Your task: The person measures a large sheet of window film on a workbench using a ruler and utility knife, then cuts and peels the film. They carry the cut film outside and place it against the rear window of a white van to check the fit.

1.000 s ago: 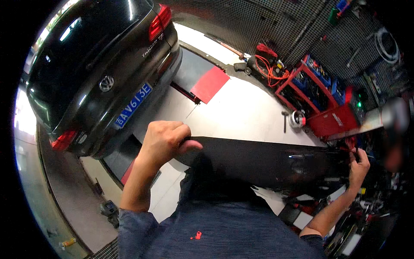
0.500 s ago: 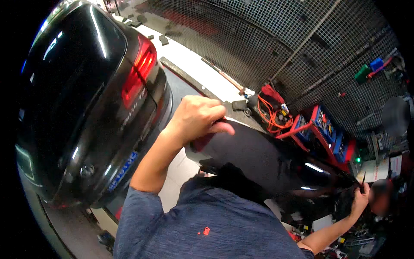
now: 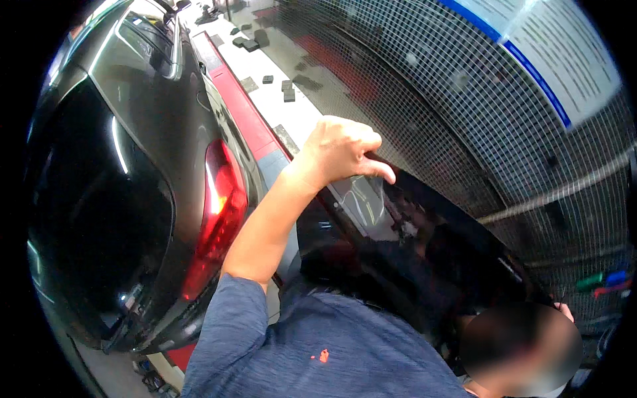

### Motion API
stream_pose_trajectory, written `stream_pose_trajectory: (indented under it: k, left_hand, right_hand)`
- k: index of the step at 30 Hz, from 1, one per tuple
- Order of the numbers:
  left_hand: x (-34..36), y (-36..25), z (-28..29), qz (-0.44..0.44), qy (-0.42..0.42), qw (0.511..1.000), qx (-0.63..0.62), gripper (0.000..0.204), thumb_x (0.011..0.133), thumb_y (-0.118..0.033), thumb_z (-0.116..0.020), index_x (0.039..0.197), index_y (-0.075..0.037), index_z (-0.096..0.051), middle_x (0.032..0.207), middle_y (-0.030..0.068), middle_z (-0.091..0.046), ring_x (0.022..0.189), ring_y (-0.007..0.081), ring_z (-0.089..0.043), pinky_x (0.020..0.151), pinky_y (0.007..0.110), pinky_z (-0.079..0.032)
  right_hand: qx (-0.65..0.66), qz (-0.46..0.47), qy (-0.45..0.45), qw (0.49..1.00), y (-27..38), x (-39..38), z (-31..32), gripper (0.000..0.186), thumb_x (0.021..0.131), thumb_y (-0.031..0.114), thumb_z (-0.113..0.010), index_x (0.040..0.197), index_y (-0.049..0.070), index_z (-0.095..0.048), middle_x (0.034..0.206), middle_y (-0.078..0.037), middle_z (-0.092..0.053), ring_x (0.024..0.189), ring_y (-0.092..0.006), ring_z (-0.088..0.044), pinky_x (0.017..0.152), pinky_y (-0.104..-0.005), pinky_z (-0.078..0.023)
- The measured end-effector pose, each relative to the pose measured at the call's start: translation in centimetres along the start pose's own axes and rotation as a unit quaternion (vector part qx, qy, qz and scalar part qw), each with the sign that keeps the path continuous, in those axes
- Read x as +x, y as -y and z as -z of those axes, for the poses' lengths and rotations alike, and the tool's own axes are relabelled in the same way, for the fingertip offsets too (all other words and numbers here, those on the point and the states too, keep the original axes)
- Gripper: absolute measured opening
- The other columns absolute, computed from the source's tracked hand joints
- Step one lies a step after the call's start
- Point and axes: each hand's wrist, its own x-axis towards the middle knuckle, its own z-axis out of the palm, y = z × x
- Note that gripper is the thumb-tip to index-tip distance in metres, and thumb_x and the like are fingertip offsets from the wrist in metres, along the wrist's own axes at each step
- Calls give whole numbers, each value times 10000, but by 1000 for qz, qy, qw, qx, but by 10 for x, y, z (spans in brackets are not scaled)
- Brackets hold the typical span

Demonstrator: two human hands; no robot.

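A long glossy black car body panel (image 3: 411, 259) stretches across in front of me, tilted with its left end higher. My left hand (image 3: 338, 151) is raised and curled over the panel's upper left edge, thumb on its face. Only the fingertips of my right hand (image 3: 565, 309) show at the panel's far right end, where they appear to grip it; a blurred patch hides the remainder of that hand. My blue-sleeved left arm (image 3: 252, 318) rises from the lower edge.
A dark car (image 3: 119, 199) with a red tail light (image 3: 222, 199) stands close on the left. A red lift ramp (image 3: 235, 99) runs beside it, with small dark blocks (image 3: 269, 79) on the pale floor. A wire mesh wall (image 3: 464, 106) with a white board (image 3: 564, 53) fills the right.
The panel has gone from lying level and low to raised and tilted, with my left hand lifting its end. The view has swung from the tool racks up to the mesh wall.
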Motion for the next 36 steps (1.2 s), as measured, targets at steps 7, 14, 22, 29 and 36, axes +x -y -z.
stream_pose_trajectory:
  k: [7,14,22,29,36]
  left_hand:
    - [73,240,-62,36,-44,998,-22,688,709,-752,-676,593,-88,-541,604,51,-584,608,243,-651,565,353,-513]
    - [165,494,-100,28,-67,997,-17,657,709,-729,-695,606,-97,-546,596,41,-574,587,229,-637,548,351,-498]
    - [240,769,-97,39,-40,998,26,659,756,-744,-649,660,-92,-618,647,44,-639,660,222,-689,625,343,-553]
    - [268,1004,-76,86,-6,995,46,646,733,-717,-690,658,-81,-604,637,50,-624,639,252,-670,610,356,-538]
    - [295,1242,-39,60,-37,994,78,646,744,-724,-667,663,-86,-613,651,42,-622,636,245,-667,598,360,-530]
  right_hand:
    - [51,-86,-23,995,154,196,-133,113,950,37,-634,1057,2,-645,916,-8,-611,702,-58,-507,608,-212,-412]
    - [-70,12,37,997,291,363,-253,110,909,-38,-626,997,28,-614,757,-34,-605,520,-111,-521,480,-269,-407]
    - [81,28,49,995,509,517,-420,47,944,14,-579,974,50,-581,784,7,-493,586,-48,-454,444,-193,-358]
    - [46,14,38,998,681,627,-585,45,944,6,-570,972,40,-579,801,-1,-504,571,-57,-455,430,-199,-363]
    - [73,75,-7,995,876,722,-690,39,975,27,-565,973,64,-574,782,3,-510,533,-55,-425,432,-199,-330]
